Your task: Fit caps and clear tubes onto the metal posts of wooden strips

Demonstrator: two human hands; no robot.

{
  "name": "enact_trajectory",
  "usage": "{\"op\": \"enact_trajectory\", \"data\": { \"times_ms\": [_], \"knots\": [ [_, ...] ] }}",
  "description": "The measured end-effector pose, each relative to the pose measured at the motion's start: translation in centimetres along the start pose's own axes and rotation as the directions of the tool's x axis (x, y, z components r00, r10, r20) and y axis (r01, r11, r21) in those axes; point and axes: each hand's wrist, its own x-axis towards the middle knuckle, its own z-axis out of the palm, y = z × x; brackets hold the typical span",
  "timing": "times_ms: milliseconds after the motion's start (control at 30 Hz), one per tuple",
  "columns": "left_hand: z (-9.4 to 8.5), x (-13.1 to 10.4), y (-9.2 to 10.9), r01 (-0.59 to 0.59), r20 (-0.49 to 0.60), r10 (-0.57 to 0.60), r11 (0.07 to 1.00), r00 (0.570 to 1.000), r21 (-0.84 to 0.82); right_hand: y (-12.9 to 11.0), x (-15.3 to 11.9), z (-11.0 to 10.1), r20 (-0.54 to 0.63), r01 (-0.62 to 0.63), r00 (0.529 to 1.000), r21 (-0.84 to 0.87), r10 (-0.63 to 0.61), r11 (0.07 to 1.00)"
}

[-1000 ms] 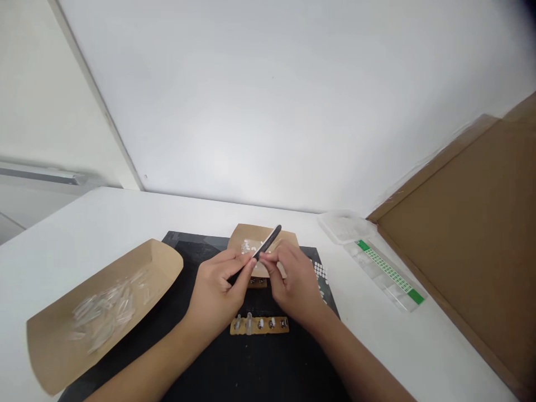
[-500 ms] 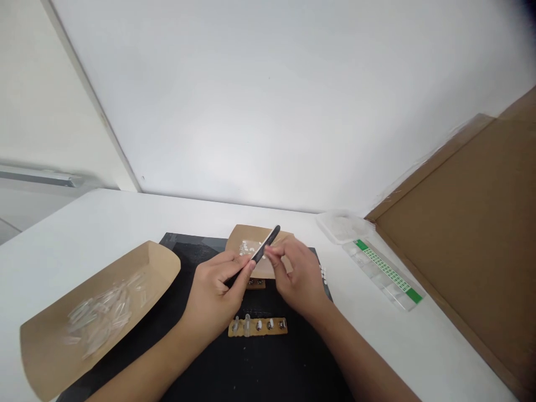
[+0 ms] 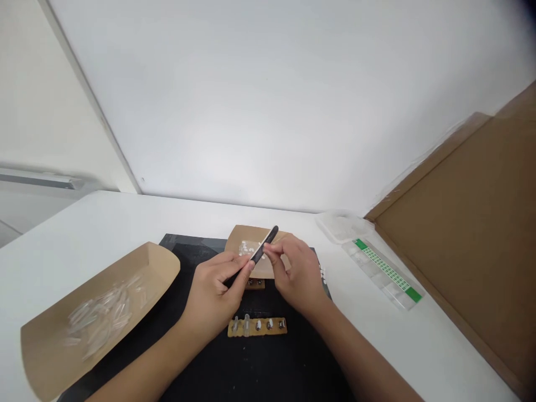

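Note:
My left hand (image 3: pixel 218 285) is closed around the lower part of a slim black nail file (image 3: pixel 268 240) with a pale edge and a rounded end, tilted up to the right. The thumb and index finger of my right hand (image 3: pixel 295 271) are pinched together against the file's side; what lies between them, if anything, is hidden. Below the hands is a tan strip stand (image 3: pixel 263 328) with round metal studs. Clear nail tips (image 3: pixel 247 325) stand at its left end, and white blobs sit on other studs. Behind the hands, a cardboard tray (image 3: pixel 238 234) contains small white pieces (image 3: pixel 247 248).
A long cardboard tray (image 3: pixel 42 340) of clear nail tips (image 3: pixel 100 315) rests at left. At right lie a green-and-white strip in clear plastic (image 3: pixel 387 273) and a translucent container (image 3: pixel 343 226). A black mat (image 3: pixel 268 371) lies beneath the hands; brown cardboard (image 3: pixel 469 223) borders the right side.
Almost nothing differs. The file and my right fingertips have shifted very slightly left, and both hands keep the same pinch.

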Motion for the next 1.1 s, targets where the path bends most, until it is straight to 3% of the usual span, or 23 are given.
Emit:
{"op": "enact_trajectory", "data": {
  "times_ms": [133, 267, 333, 400, 533, 700, 867, 1000, 1033, 1100],
  "knots": [
    [0.1, 0.0, 0.0, 0.001, 0.001, -0.001, 1.0, 1.0, 0.017, 0.1, -0.3, -0.1, 0.024, -0.01, 1.0, 0.029, 0.01, 1.0],
    [-1.0, 0.8, -1.0, 0.074, -0.064, -0.063, 0.977, 0.996, 0.202, 0.8, -0.8, -0.3, -0.06, -0.152, 0.985, 0.117, 0.16, 0.981],
    [-2.0, 1.5, -1.8, 0.132, -0.11, -0.097, 0.916, 0.989, 0.379, 1.1, -1.1, -0.4, -0.105, -0.214, 0.967, 0.141, 0.23, 0.967],
    [-3.1, 2.1, -2.6, 0.175, -0.137, -0.126, 0.875, 0.983, 0.452, 1.3, -1.3, -0.4, -0.107, -0.244, 0.958, 0.172, 0.264, 0.954],
    [-4.3, 2.5, -3.1, 0.221, -0.106, -0.218, 0.618, 0.97, 0.754, 1.1, -1.8, -0.4, -0.102, -0.296, 0.939, 0.253, 0.33, 0.921],
    [-4.5, 2.3, -3.0, 0.197, -0.059, -0.267, 0.528, 0.962, 0.826, 1.1, -2.4, -0.7, -0.147, -0.343, 0.901, 0.339, 0.409, 0.876],
    [-4.7, 2.1, -3.7, 0.129, -0.025, -0.235, 0.44, 0.972, 0.889, 1.2, -2.5, -1.1, -0.091, -0.355, 0.901, 0.407, 0.424, 0.842],
    [-4.6, 2.1, -3.7, 0.085, -0.036, -0.128, 0.401, 0.991, 0.912, 1.1, -2.5, -1.0, -0.078, -0.371, 0.891, 0.443, 0.447, 0.816],
    [-4.4, 2.1, -3.4, 0.066, -0.035, -0.08, 0.427, 0.996, 0.902, 1.1, -2.6, -1.0, -0.083, -0.367, 0.892, 0.442, 0.445, 0.818],
    [-3.8, 2.0, -2.6, -0.022, -0.004, 0.043, 0.585, 0.999, 0.811, 0.9, -2.7, -1.0, -0.101, -0.347, 0.901, 0.416, 0.423, 0.84]
  ]
}}
